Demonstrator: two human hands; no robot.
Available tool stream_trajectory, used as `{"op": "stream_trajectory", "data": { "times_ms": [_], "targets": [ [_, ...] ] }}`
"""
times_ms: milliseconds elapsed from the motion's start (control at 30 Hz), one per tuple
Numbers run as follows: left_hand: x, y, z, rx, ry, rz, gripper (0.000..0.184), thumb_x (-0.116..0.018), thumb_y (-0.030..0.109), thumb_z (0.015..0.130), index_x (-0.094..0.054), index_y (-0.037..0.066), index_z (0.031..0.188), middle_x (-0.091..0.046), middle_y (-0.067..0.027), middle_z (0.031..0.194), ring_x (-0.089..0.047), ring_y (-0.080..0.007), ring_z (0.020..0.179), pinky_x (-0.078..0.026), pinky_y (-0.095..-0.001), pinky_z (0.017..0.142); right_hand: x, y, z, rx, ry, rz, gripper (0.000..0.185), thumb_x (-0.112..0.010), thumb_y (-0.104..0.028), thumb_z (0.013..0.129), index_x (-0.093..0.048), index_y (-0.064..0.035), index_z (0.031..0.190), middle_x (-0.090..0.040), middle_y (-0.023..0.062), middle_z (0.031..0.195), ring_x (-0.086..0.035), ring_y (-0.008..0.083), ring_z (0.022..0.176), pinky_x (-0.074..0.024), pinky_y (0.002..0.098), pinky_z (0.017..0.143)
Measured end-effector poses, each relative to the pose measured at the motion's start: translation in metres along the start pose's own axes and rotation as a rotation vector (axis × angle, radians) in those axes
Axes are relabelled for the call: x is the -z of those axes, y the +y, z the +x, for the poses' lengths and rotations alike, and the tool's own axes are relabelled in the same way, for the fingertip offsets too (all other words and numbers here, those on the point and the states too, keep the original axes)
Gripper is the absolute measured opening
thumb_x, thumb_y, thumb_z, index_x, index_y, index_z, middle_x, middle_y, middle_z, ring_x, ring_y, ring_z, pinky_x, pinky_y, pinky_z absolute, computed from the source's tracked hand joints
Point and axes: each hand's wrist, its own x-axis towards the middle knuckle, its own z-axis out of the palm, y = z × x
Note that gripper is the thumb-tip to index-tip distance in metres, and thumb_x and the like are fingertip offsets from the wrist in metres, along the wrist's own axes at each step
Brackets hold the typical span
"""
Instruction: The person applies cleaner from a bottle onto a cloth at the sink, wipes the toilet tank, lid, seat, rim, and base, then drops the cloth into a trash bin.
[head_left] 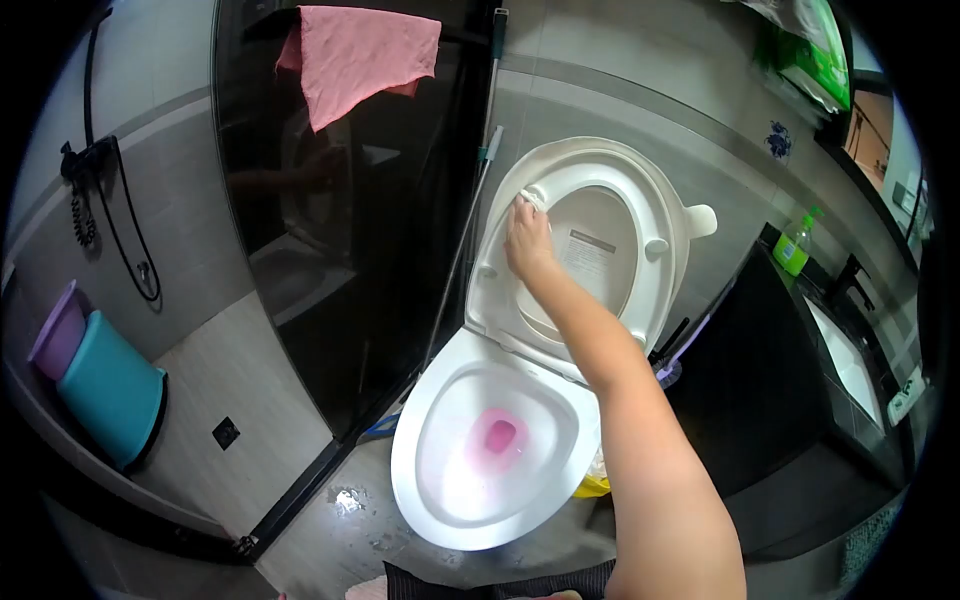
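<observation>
My right hand [528,240] is closed on a small white wipe [533,200] and presses it against the upper left of the raised toilet seat [655,205]. Seat and lid [585,145] both stand upright, leaning back towards the wall. A printed label [590,250] shows on the lid's inner face, through the seat opening. Below, the white toilet bowl [415,450] is uncovered, with pink liquid [500,433] at its bottom. My forearm crosses the right side of the seat and hides part of the bowl's right edge. I do not see my left hand.
A dark glass partition [370,220] with a pink towel [365,60] stands left. A black vanity [760,400] with a green soap bottle [794,245] is on the right. A purple-handled brush [685,345] stands beside the toilet. The floor [340,540] looks wet.
</observation>
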Motion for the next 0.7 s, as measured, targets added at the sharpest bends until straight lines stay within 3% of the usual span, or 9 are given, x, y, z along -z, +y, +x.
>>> {"op": "stream_trajectory", "data": {
  "times_ms": [33, 100, 200, 333, 433, 533, 567, 633, 700],
  "targets": [
    [0.002, 0.003, 0.001, 0.004, -0.006, -0.005, 0.042, -0.061, 0.029, 0.098, -0.058, 0.004, 0.132, -0.051, -0.0301, 0.132, -0.049, -0.0461, 0.12, -0.04, -0.0533, 0.103, -0.002, 0.007, -0.007, 0.001, -0.007, 0.0, 0.071, -0.061, -0.049, 0.088, -0.05, -0.0013, 0.139, -0.045, 0.0118, 0.145, -0.042, 0.0228, 0.119, -0.0372, 0.035, 0.092],
    [0.003, 0.006, 0.001, 0.015, -0.011, -0.026, 0.042, -0.061, 0.029, 0.098, -0.058, 0.004, 0.131, -0.052, -0.0301, 0.131, -0.05, -0.0461, 0.119, -0.04, -0.0533, 0.103, -0.001, 0.035, -0.014, 0.302, -0.039, 0.092, 0.068, -0.06, -0.047, 0.089, -0.049, -0.0038, 0.141, -0.048, 0.0081, 0.143, -0.043, 0.0216, 0.118, -0.0376, 0.0343, 0.09],
    [-0.008, -0.016, -0.004, -0.064, 0.054, 0.052, 0.041, -0.064, 0.028, 0.095, -0.06, 0.004, 0.128, -0.055, -0.0304, 0.125, -0.053, -0.0459, 0.114, -0.043, -0.0539, 0.098, 0.008, 0.056, -0.022, 0.394, -0.013, 0.046, 0.066, -0.058, -0.051, 0.088, -0.055, -0.0061, 0.136, -0.052, 0.0024, 0.136, -0.045, 0.0194, 0.116, -0.0371, 0.0337, 0.084],
    [-0.013, -0.022, -0.004, -0.077, 0.081, 0.007, 0.04, -0.065, 0.028, 0.095, -0.061, 0.004, 0.127, -0.056, -0.0301, 0.123, -0.054, -0.0457, 0.113, -0.044, -0.0538, 0.096, 0.005, 0.056, -0.014, 0.234, 0.016, 0.052, 0.067, -0.058, -0.054, 0.088, -0.054, -0.0098, 0.138, -0.052, -0.0033, 0.137, -0.044, 0.0163, 0.117, -0.0372, 0.0333, 0.086],
    [-0.017, -0.026, -0.006, -0.085, 0.077, -0.015, 0.04, -0.066, 0.028, 0.094, -0.062, 0.004, 0.126, -0.057, -0.0298, 0.122, -0.054, -0.0455, 0.112, -0.045, -0.0537, 0.095, -0.001, 0.064, -0.018, 0.235, 0.057, 0.194, 0.061, -0.056, -0.047, 0.091, -0.051, -0.0137, 0.142, -0.052, -0.0052, 0.138, -0.045, 0.0144, 0.119, -0.0379, 0.0336, 0.087],
    [-0.015, -0.023, -0.007, -0.092, 0.09, -0.041, 0.04, -0.066, 0.028, 0.093, -0.062, 0.004, 0.125, -0.058, -0.0295, 0.121, -0.054, -0.0453, 0.112, -0.045, -0.0536, 0.095, 0.005, 0.105, -0.023, 0.401, 0.027, 0.22, 0.054, -0.051, -0.023, 0.094, -0.045, -0.0197, 0.147, -0.049, -0.0062, 0.144, -0.049, 0.0149, 0.12, -0.0403, 0.0356, 0.092],
    [-0.01, -0.018, -0.007, -0.09, 0.1, -0.06, 0.041, -0.067, 0.029, 0.093, -0.062, 0.004, 0.125, -0.058, -0.0293, 0.121, -0.054, -0.0452, 0.111, -0.045, -0.0535, 0.095, 0.007, 0.118, -0.028, 0.398, 0.029, 0.22, 0.054, -0.051, -0.023, 0.094, -0.045, -0.0197, 0.147, -0.049, -0.0062, 0.144, -0.049, 0.0149, 0.12, -0.0403, 0.0356, 0.092],
    [0.001, -0.009, -0.006, -0.083, 0.116, -0.097, 0.041, -0.067, 0.029, 0.092, -0.063, 0.004, 0.124, -0.059, -0.0289, 0.12, -0.055, -0.0449, 0.111, -0.045, -0.0535, 0.094, 0.015, 0.135, -0.04, 0.186, 0.102, 0.138, 0.058, -0.052, -0.019, 0.092, -0.042, -0.0204, 0.149, -0.045, -0.0055, 0.148, -0.051, 0.0162, 0.119, -0.0416, 0.0361, 0.093],
    [0.014, -0.005, -0.006, -0.011, 0.056, -0.059, 0.04, -0.066, 0.031, 0.094, -0.063, 0.002, 0.123, -0.06, -0.0273, 0.119, -0.055, -0.0438, 0.111, -0.044, -0.0521, 0.097, 0.031, 0.158, -0.038, 0.179, 0.044, 0.133, 0.059, -0.052, -0.018, 0.092, -0.041, -0.0201, 0.15, -0.044, -0.0041, 0.149, -0.053, 0.0172, 0.118, -0.0421, 0.0366, 0.093]
  ]
}}
